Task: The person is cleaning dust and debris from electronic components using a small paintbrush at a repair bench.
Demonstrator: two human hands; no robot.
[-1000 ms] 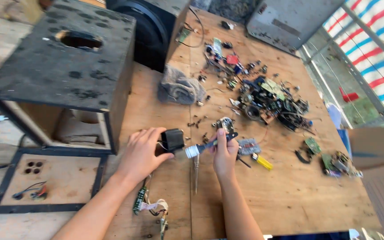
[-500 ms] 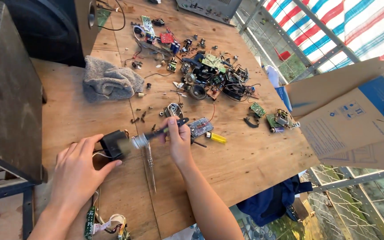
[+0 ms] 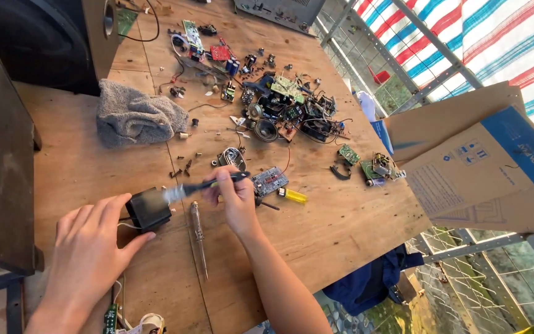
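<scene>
Now left hand [image 3: 91, 247] steadies black block [image 3: 149, 209] on wooden table [image 3: 353, 229], fingers spread, thumb pressing block's near side. Right hand [image 3: 237, 201] clenched around brush [image 3: 205, 184], bristle tip touching block's top edge. Screwdriver [image 3: 198, 236] lies just beside, between both hands. Grey cloth [image 3: 137, 115] further back; circuit boards [image 3: 288, 102] scattered beyond.

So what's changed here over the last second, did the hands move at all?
Mostly the view swung: the big speaker box slid off to the left and cardboard boxes came in on the right. The left hand stayed on the small black part, and the right hand kept its grip on the brush, bristles at the part. The screwdriver, grey cloth and pile of circuit boards stayed put.
</scene>
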